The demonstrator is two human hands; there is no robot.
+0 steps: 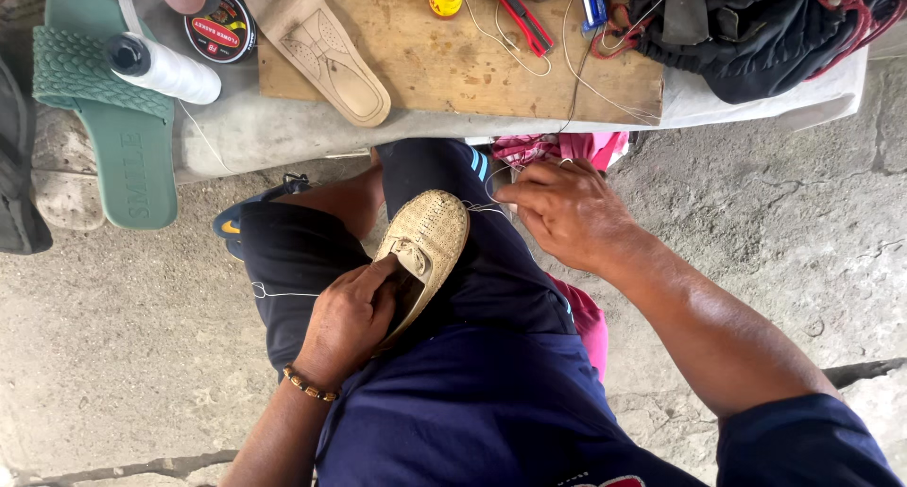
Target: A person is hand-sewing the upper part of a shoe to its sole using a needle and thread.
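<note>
Closest to the lens is the person's dark blue shirt (472, 411), and just past it the dark shorts-clad thigh (472, 260) serves as a prop for the work. Resting on that thigh is a woven beige shoe (427, 241), toe pointing toward the bench, likely parked there so it stays steady. The left hand (351, 319) is curled around the shoe's heel opening, fingers pressed in, clamping it down. The right hand (567, 211) pinches a thin thread (482, 205) just beside the toe, drawn taut. Up at the bench (246, 133), a wooden board (444, 62) sits along its near edge with a tan insole (331, 57) over the board's left corner; a green sandal (118, 119) overhangs the left end, carrying a white thread spool (165, 68).
</note>
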